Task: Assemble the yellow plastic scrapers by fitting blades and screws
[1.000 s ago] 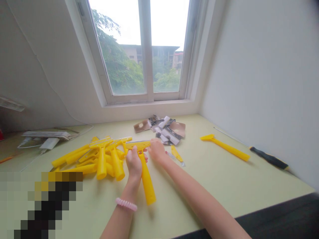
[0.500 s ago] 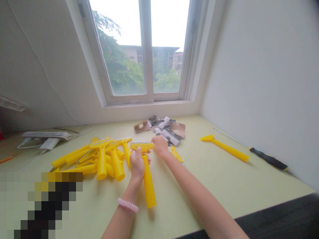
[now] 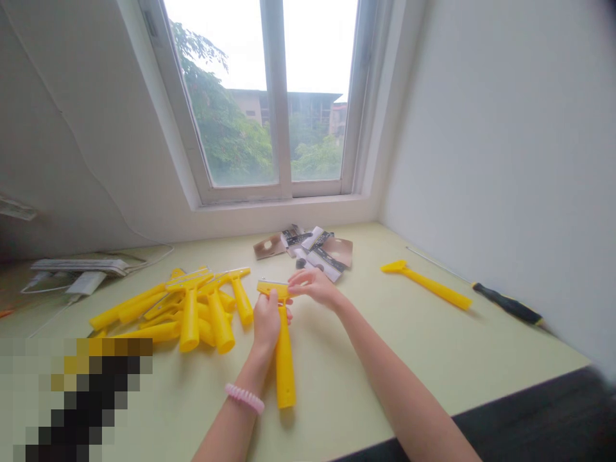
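Holding yellow scraper point(image 3: 285, 366) within left grip point(image 3: 266, 319)

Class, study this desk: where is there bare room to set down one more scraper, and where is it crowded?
Bare desk lies between the right forearm and the lone yellow scraper. It is crowded at the heap of scrapers left of the left hand and the packaging behind it.
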`<control>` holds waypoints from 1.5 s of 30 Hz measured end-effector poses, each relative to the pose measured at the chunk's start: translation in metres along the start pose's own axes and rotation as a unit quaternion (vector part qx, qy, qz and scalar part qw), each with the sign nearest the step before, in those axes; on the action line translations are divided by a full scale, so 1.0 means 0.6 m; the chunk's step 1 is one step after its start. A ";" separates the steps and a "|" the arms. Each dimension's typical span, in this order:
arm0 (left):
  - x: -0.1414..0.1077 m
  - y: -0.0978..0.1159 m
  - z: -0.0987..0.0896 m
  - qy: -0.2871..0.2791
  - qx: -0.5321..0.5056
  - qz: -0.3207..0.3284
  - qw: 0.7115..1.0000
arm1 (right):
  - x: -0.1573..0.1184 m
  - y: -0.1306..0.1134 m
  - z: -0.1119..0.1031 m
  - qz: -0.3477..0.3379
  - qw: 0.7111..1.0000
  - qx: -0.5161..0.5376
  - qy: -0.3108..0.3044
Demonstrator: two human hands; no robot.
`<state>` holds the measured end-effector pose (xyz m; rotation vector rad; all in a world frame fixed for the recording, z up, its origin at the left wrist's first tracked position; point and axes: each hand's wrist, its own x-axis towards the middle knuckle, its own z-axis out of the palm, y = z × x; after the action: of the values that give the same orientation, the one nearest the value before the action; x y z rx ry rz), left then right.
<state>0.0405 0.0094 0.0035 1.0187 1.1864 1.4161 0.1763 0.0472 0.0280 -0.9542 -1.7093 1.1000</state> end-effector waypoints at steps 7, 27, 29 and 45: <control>0.002 -0.005 -0.001 -0.027 0.003 0.000 1.000 | -0.006 -0.006 0.001 0.061 0.997 0.043 0.015; 0.003 0.001 0.002 -0.024 -0.008 -0.006 1.000 | -0.008 -0.007 0.013 0.061 0.994 0.084 0.015; 0.003 0.000 0.002 -0.028 -0.010 -0.009 1.000 | -0.008 -0.003 0.012 0.069 0.993 0.090 0.016; -0.001 0.037 -0.018 0.089 -0.079 0.058 0.991 | 0.019 0.044 0.057 0.016 0.961 -0.251 0.112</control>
<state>0.0265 0.0062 0.0233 0.8761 1.1352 1.6949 0.1446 0.0564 -0.0020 -1.3650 -1.8191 0.5508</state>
